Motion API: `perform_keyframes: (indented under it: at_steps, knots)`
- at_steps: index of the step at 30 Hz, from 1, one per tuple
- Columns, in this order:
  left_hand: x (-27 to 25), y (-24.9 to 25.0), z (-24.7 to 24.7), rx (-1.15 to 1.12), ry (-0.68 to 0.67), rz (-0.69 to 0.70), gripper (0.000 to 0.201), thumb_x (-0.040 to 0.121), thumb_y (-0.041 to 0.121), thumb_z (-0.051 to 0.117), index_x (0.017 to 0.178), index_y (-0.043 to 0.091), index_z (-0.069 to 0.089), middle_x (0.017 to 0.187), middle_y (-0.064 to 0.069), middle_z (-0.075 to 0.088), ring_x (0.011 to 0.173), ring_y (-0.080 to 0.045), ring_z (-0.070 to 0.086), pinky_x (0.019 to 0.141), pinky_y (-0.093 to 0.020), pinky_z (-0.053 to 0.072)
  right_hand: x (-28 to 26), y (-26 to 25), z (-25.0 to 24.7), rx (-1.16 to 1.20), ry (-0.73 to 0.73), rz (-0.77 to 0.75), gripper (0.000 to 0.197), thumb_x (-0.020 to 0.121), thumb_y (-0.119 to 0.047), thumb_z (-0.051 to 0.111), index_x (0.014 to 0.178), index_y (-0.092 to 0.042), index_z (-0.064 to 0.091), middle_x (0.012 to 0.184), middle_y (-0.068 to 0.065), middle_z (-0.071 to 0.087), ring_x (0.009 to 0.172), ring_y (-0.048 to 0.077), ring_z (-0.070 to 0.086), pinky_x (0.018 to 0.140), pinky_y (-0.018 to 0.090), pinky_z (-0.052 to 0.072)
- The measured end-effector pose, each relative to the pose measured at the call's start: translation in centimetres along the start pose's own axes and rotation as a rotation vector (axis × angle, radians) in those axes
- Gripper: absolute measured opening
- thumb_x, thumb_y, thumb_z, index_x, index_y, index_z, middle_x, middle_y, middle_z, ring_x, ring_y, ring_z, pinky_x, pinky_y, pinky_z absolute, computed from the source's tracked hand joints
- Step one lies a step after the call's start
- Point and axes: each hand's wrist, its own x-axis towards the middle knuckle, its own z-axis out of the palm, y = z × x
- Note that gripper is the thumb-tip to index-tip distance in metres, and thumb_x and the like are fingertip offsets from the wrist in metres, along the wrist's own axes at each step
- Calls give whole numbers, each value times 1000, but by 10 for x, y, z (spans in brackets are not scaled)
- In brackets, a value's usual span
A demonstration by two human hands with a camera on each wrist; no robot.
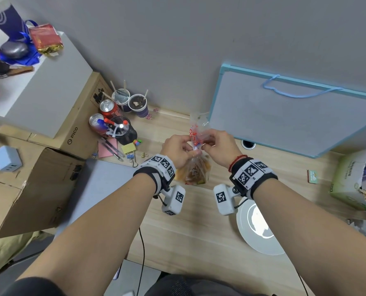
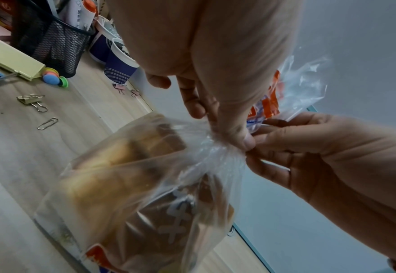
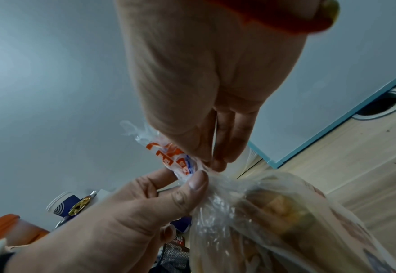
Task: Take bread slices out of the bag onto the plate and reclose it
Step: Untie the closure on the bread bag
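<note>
Both grips pinched the twisted neck of the bread bag (image 1: 196, 169): left hand (image 1: 177, 149) and right hand (image 1: 219, 146) met there. Bag stood on the counter (image 1: 199, 221), plate (image 1: 245, 236) near-right, bare.

Soft, even indoor light fills all three views, with only faint shadows on the tabletop (image 1: 199, 221). A bright patch of glare sits in the middle of the plate (image 1: 258, 223), washing out its centre. The head view bends straight lines toward the edges. Both wrist views are softer: the bag (image 2: 145, 194) is smeared and its print unreadable, and the nearest hand (image 3: 192, 73) fills the frame out of focus. The plastic catches small white glints.
</note>
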Motion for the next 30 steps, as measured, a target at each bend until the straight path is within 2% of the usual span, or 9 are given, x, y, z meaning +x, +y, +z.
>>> perform_keyframes:
  at_steps: [2, 4, 6, 9, 14, 18, 22, 26, 30]
  knots:
    - [1, -1, 0, 2, -5, 6, 34, 75, 35, 86, 108, 37, 75, 71, 6, 77, 78, -13, 71, 90, -39, 58, 0, 0, 2, 17, -54, 20, 31, 83, -5, 64, 96, -33, 60, 104, -4, 72, 98, 13, 68, 88, 24, 53]
    - [3, -1, 0, 51, -1, 18, 35, 72, 37, 86, 105, 34, 75, 79, 5, 78, 82, -16, 73, 89, -40, 59, 0, 2, 5, -4, -28, 33, 18, 82, -25, 71, 95, -34, 61, 100, -7, 73, 94, 12, 68, 86, 30, 53]
    - [4, 0, 0, 107, 14, 24, 34, 71, 40, 86, 102, 30, 76, 83, 7, 76, 88, -18, 72, 90, -36, 57, 2, 4, 6, -74, 36, 19, 17, 83, -36, 72, 95, -26, 67, 92, -6, 72, 89, 14, 67, 82, 33, 53]
    - [5, -2, -1, 69, 56, -1, 28, 73, 39, 86, 97, 26, 79, 82, 10, 74, 87, -12, 70, 87, -27, 55, 5, 2, 6, -89, 87, 18, 16, 85, -35, 69, 94, -22, 70, 85, -5, 71, 85, 19, 67, 81, 43, 56]
    - [2, -8, -3, -68, 55, -10, 15, 83, 29, 82, 93, 18, 81, 81, 6, 76, 72, 2, 65, 71, -9, 48, 6, 3, 4, -62, 50, 40, 7, 87, -29, 68, 84, -24, 64, 83, 0, 73, 80, 25, 69, 82, 46, 56]
    - [1, -9, -3, -89, 82, -5, 17, 94, 33, 68, 95, 22, 82, 76, 14, 73, 74, 1, 65, 71, -16, 47, 8, 10, 6, -1, 46, 73, 13, 80, -39, 69, 90, -31, 66, 88, -3, 74, 83, 25, 70, 82, 52, 57]
    - [2, -6, -4, -103, 76, -4, 16, 94, 35, 67, 89, 27, 80, 84, 2, 80, 84, -15, 74, 80, -28, 59, 8, 13, 8, -9, 66, 65, 22, 77, -37, 74, 95, -32, 63, 90, -5, 73, 78, 22, 69, 80, 51, 57]
    - [3, -2, -1, -65, 123, -9, 17, 95, 33, 66, 91, 22, 79, 89, -3, 79, 81, -14, 68, 67, -15, 47, 6, 14, 10, -11, 161, 125, 34, 75, -43, 77, 94, -25, 55, 81, -6, 68, 73, 20, 69, 72, 47, 59]
    - [2, -5, -3, -98, 48, -19, 19, 92, 31, 70, 104, 19, 78, 87, 0, 76, 77, -10, 66, 75, -22, 50, 1, 19, 8, -51, 62, 102, 29, 75, -47, 75, 92, -28, 62, 82, -5, 71, 74, 20, 69, 74, 44, 59]
